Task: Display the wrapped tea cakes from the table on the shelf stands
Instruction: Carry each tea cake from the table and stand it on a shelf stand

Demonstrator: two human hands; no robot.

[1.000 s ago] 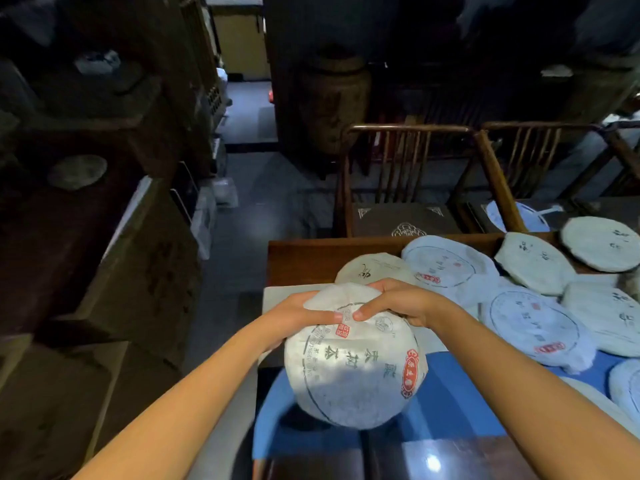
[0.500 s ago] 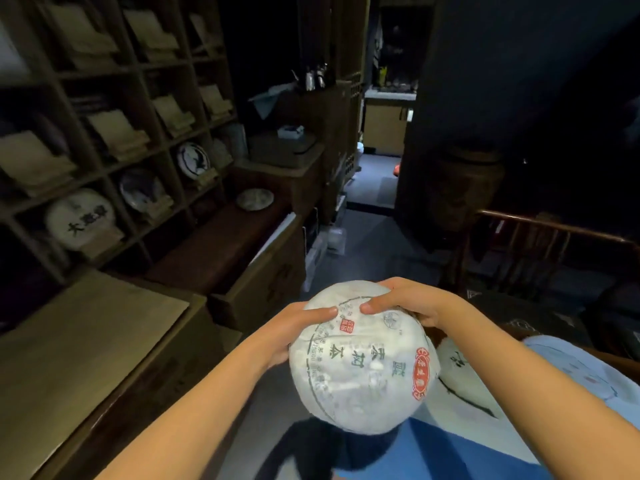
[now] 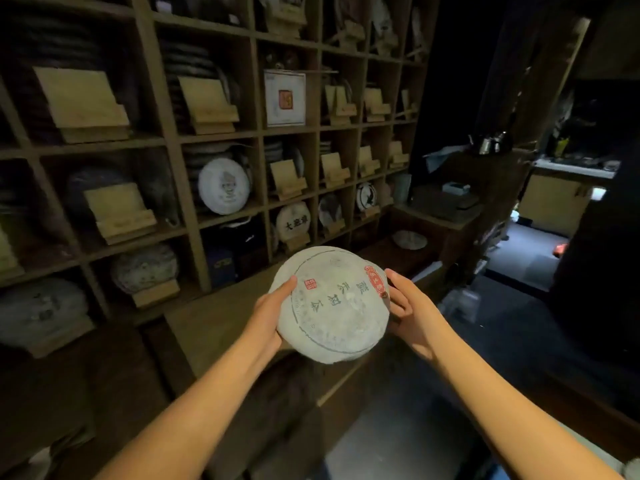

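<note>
I hold a round white paper-wrapped tea cake (image 3: 334,304) with red seals and dark characters at chest height in front of the wooden shelf wall (image 3: 173,140). My left hand (image 3: 273,311) grips its left rim, thumb on the face. My right hand (image 3: 407,308) cups its right rim. Several shelf cells hold bare wooden stands, such as one at upper left (image 3: 86,105), one beside it (image 3: 209,105) and one at mid left (image 3: 121,211). Other cells show tea cakes on stands (image 3: 224,186), (image 3: 293,221).
A low wooden counter (image 3: 214,323) runs below the shelves between me and them. A loose wrapped cake (image 3: 409,239) lies on a dark cabinet to the right. A dim floor passage (image 3: 519,265) leads toward a lit back room. The table is out of view.
I have turned left from the table to face the shelves. The cake has come with me, and my right hand has shifted from its top edge to its right rim.
</note>
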